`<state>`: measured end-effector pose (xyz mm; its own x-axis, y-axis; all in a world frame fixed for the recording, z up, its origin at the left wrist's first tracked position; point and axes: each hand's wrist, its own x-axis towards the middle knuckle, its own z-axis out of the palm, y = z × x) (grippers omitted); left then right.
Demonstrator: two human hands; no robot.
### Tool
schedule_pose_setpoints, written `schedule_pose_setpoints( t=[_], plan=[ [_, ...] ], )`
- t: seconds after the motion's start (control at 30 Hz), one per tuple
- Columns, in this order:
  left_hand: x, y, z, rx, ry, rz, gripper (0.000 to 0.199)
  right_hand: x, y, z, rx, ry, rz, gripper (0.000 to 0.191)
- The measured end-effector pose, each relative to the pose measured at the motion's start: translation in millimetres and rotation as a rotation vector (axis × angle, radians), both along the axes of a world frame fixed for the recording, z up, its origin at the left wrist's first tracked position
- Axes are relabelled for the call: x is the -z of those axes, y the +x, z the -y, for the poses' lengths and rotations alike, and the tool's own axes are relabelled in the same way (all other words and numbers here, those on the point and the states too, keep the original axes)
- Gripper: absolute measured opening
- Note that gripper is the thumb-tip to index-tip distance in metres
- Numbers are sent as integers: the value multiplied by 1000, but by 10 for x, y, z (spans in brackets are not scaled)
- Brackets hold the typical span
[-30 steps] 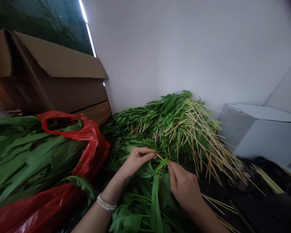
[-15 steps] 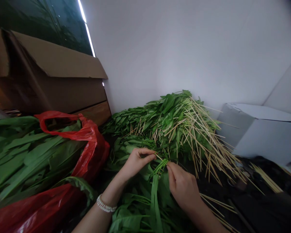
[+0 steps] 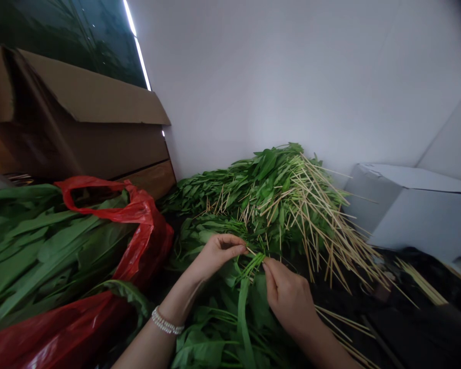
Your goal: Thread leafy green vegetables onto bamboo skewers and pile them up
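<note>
Between my fingers and thumb, my left hand [image 3: 221, 256] pinches one end of a thin wooden skewer [image 3: 252, 251]. My right hand [image 3: 290, 289] is closed on a small bunch of green leaf stems [image 3: 258, 261], where the skewer meets them. The long leaves [image 3: 244, 312] of that bunch hang down between my hands. Beneath lie more loose green leaves [image 3: 207, 328]. Just beyond my hands rises a heap of leaves on skewers [image 3: 269, 174], their bare sticks [image 3: 322, 215] fanning out to the right.
At left, a red plastic bag [image 3: 153, 225] holds large green leaves [image 3: 61, 241]. Behind it stands an open cardboard box [image 3: 111, 143]. A white box [image 3: 418, 215] is by the wall at right, with loose skewers [image 3: 422, 282] on dark material in front.
Both hands keep their grip and have barely moved. The leaves hanging below the stems have shifted slightly left.
</note>
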<state>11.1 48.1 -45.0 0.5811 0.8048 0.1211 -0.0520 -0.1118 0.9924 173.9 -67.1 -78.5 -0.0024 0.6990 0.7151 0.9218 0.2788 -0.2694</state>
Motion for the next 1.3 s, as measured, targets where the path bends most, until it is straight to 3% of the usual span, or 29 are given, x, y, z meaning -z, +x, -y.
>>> schedule_pose_setpoints(
  t=[0.4, 0.5, 0.6, 0.7, 0.83, 0.9, 1.07, 1.3],
  plan=[
    [1, 66, 74, 86, 24, -39, 24, 0, -15, -3, -24, -20, -4, 26],
    [-11, 49, 72, 94, 61, -41, 38, -54, -8, 22, -47, -14, -29, 24],
    [-26, 34, 47, 59, 31, 1, 65, -137, 22, 78, -125, 40, -79, 24],
    [-27, 25, 3, -30, 34, 1, 66, -203, 45, 136, -281, 84, -118, 25],
    [3, -8, -51, -157, 293, -213, 37, -227, 21, 175, -436, 87, -92, 23],
    [14, -42, -66, -134, 449, -341, 24, -218, 0, 178, -454, 79, -57, 21],
    [-43, -173, -62, 166, 742, -568, 38, -189, -3, 156, -410, 94, -18, 19],
    [-27, -267, -28, 130, 901, -933, 39, -168, 1, 117, -300, 60, -17, 22]
  ],
)
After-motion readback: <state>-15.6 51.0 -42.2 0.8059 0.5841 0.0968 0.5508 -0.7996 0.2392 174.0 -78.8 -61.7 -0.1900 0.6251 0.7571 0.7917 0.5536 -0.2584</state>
